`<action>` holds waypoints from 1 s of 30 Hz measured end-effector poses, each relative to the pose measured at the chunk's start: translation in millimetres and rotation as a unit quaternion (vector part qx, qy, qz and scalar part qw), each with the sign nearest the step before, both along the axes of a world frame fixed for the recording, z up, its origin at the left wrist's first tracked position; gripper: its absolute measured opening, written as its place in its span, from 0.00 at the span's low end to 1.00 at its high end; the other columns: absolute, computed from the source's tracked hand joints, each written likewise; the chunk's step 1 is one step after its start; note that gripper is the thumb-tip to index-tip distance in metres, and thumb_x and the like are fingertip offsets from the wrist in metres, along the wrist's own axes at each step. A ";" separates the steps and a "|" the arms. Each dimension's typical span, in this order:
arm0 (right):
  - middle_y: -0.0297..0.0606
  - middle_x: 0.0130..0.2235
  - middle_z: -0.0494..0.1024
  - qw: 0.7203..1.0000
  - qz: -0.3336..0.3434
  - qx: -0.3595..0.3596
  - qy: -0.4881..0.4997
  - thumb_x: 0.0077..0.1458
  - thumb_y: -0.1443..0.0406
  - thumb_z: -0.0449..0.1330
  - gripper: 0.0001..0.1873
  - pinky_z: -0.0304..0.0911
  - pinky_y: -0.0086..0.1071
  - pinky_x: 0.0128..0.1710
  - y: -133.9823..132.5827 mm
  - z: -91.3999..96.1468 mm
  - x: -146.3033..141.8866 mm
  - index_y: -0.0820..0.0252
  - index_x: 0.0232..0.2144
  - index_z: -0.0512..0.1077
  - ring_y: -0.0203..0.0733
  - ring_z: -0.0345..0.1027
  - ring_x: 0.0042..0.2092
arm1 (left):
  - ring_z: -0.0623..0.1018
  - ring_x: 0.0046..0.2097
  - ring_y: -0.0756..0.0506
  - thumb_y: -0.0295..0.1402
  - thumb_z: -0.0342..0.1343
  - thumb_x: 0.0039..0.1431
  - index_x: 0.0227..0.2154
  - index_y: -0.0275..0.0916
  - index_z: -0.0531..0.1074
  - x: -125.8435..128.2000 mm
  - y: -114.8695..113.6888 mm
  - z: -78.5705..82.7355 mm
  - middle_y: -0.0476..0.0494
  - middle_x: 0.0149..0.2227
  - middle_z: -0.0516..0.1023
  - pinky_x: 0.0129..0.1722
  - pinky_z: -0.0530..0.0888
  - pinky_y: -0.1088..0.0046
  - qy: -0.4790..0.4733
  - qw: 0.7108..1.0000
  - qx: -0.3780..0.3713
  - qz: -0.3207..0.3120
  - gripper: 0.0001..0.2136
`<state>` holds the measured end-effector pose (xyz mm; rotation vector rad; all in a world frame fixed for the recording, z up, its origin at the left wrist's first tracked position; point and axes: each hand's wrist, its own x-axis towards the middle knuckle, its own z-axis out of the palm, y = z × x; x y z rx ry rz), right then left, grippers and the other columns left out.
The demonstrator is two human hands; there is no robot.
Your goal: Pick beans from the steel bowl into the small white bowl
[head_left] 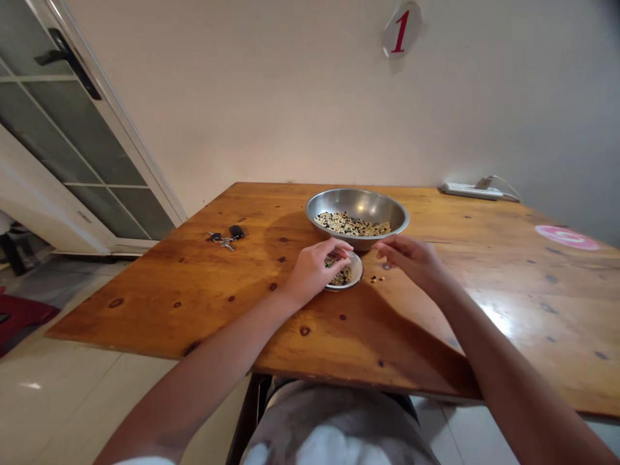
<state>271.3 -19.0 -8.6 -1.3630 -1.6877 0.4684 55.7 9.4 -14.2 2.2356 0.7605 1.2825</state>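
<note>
Beans (352, 224) — a mix of pale and black ones — lie in a shallow layer across the bottom of a steel bowl (357, 200), and more sit in a small white dish (359, 272) just in front of it, nearly touching the bowl's side. Left hand (314, 268) curves narrowly over the dish, its fingers (339, 247) arched above the beans there; whether they pinch anything, I cannot tell. Right hand (409, 258) hangs half open just to the right of the dish, nothing visible in it, above a few loose beans (374, 279) lying on the wood. All of this stands on a wooden table (145, 310) marked with dark knots. Farther left lie keys (225, 236) with a black fob; a power strip (472, 190) sits by the wall at the far edge — and a pink sticker (566, 237) marks the right of the tabletop.
</note>
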 end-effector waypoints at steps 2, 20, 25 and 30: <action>0.36 0.26 0.78 0.992 0.004 -0.040 -0.116 0.51 0.57 0.59 0.10 0.62 0.33 0.29 2.7 2.0 13.2 0.56 0.29 0.76 0.40 0.69 0.28 | 0.79 0.35 0.52 0.26 0.62 0.51 0.35 0.39 0.73 -0.1 0.4 0.1 0.50 0.33 0.80 0.39 0.76 0.77 -0.003 1.000 -0.002 0.010 0.08; 0.30 0.30 0.80 0.943 0.086 -0.108 -0.302 0.49 0.65 0.60 0.07 0.61 0.33 0.31 3.3 -4.1 19.1 0.47 0.28 0.78 0.40 0.71 0.30 | 0.77 0.36 0.50 0.29 0.59 0.55 0.34 0.38 0.75 -0.6 4.5 -2.0 0.46 0.34 0.79 0.37 0.74 0.74 0.018 0.998 0.058 0.015 0.04; 0.31 0.30 0.81 0.945 0.075 -0.102 -0.302 0.49 0.66 0.60 0.07 0.61 0.33 0.31 3.1 -4.2 15.7 0.48 0.27 0.78 0.41 0.71 0.31 | 0.76 0.35 0.50 0.26 0.58 0.54 0.30 0.38 0.74 -0.4 4.5 -1.8 0.47 0.32 0.78 0.37 0.74 0.74 0.013 0.998 0.059 0.023 0.02; 0.30 0.30 0.81 0.948 0.086 -0.079 -0.296 0.49 0.66 0.59 0.08 0.62 0.33 0.31 5.3 -9.1 19.1 0.48 0.27 0.78 0.40 0.71 0.30 | 0.77 0.35 0.50 0.26 0.58 0.53 0.28 0.38 0.74 -0.4 2.9 -1.2 0.47 0.31 0.79 0.37 0.74 0.74 0.001 0.999 0.032 0.025 0.02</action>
